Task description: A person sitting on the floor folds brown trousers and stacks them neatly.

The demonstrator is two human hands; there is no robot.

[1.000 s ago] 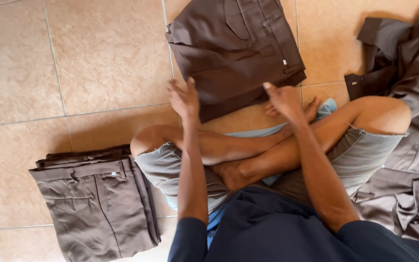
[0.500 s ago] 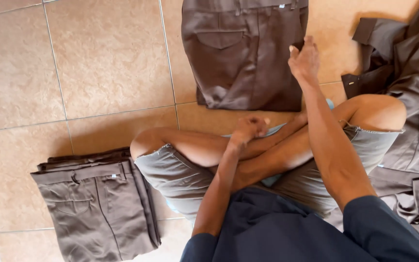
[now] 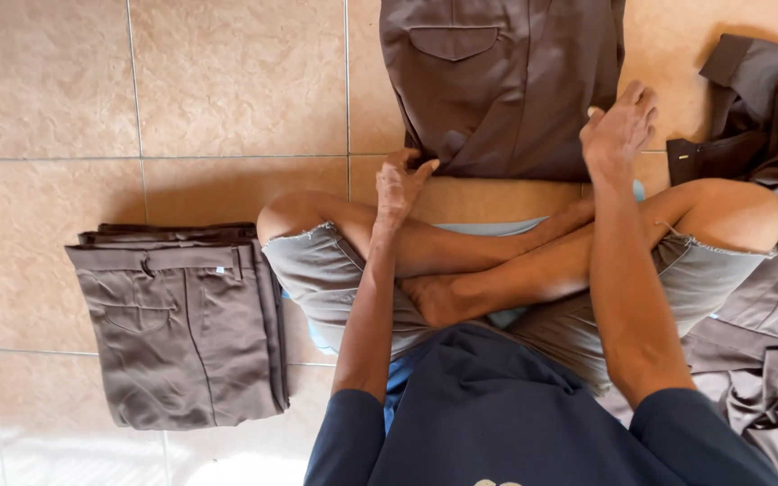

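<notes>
I sit cross-legged on a tiled floor. A brown pair of trousers (image 3: 497, 81) lies spread flat in front of my knees, back pocket up. My left hand (image 3: 402, 180) pinches the near left corner of that garment between thumb and fingers. My right hand (image 3: 619, 130) rests on its near right edge, fingers curled down onto the cloth. Both forearms reach forward over my crossed legs.
A neat stack of folded brown trousers (image 3: 182, 324) sits on the floor at my left. A loose heap of unfolded brown garments (image 3: 758, 234) lies at my right, next to my knee. Beige floor tiles (image 3: 137, 81) stretch to the far left.
The trousers went from a folded bundle to lying spread flat. My left hand dropped to my legs, then came forward to the garment's near left corner. My right hand stayed at its right edge.
</notes>
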